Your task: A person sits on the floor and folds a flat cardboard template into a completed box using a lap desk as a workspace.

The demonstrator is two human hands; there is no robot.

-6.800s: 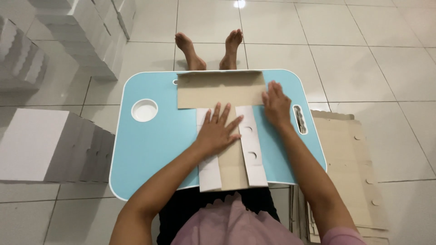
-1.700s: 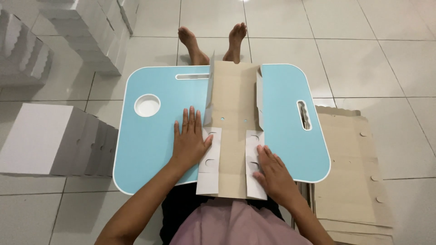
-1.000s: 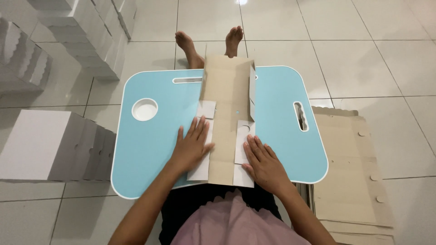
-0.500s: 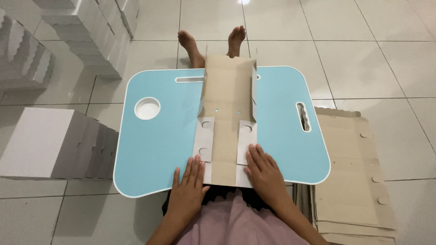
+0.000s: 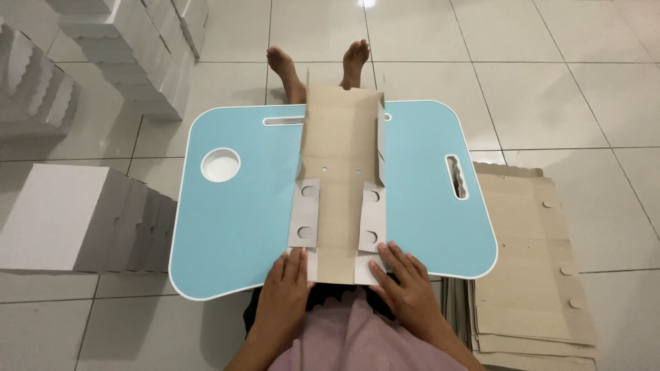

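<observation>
Both hands slid back from mid-sheet: left hand [image 5: 285,288] and right hand [image 5: 407,285] now press the near end of the cardboard blank [image 5: 338,185] at the lap table's [image 5: 240,227] front edge. The blank, earlier crosswise, now runs lengthwise, side flaps [image 5: 304,213] folded inward.

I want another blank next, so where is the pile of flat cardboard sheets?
In the head view, the pile of flat cardboard sheets lies on the tiled floor at the person's right, beside the blue lap table.

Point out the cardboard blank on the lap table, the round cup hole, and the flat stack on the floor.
cardboard blank [image 5: 338,172], head view, centre panel
cup hole [image 5: 221,165], head view, its white middle
flat cardboard stack [image 5: 529,268], head view, top sheet
</observation>
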